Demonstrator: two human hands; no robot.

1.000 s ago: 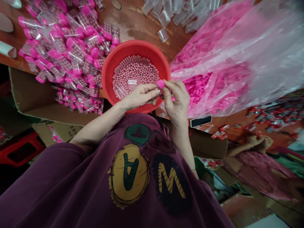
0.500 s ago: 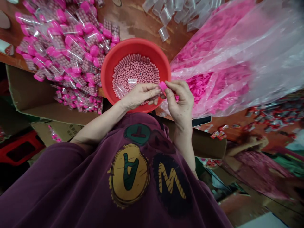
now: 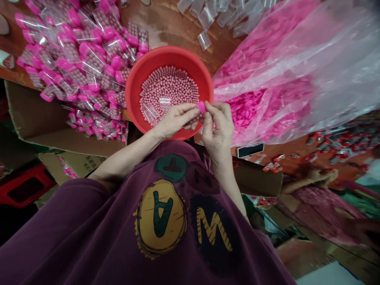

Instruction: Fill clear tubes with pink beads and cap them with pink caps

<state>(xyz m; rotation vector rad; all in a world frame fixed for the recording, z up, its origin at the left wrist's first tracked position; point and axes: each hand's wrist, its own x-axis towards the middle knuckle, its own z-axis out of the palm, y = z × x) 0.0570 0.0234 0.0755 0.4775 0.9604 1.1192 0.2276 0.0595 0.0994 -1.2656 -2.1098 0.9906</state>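
Note:
Over the near rim of a red bowl (image 3: 139, 81) full of small pink balls (image 3: 169, 85), my left hand (image 3: 175, 118) and my right hand (image 3: 218, 126) meet. Both pinch a small container topped by a bright pink cap (image 3: 201, 107). My left fingers are closed around its body, which is mostly hidden. My right thumb and fingers press on the cap. Two empty clear tubes (image 3: 157, 109) lie on the balls just behind my left hand.
A heap of filled, pink-capped tubes (image 3: 80, 59) lies left of the bowl, some spilling into a cardboard box (image 3: 44, 126). A big clear bag of pink caps (image 3: 276, 79) is at the right. Empty clear tubes (image 3: 213, 16) lie behind. Another person (image 3: 323, 198) sits at the lower right.
My right hand has shifted slightly left and closed tighter on the pink cap. The left hand stays put, still gripping the container.

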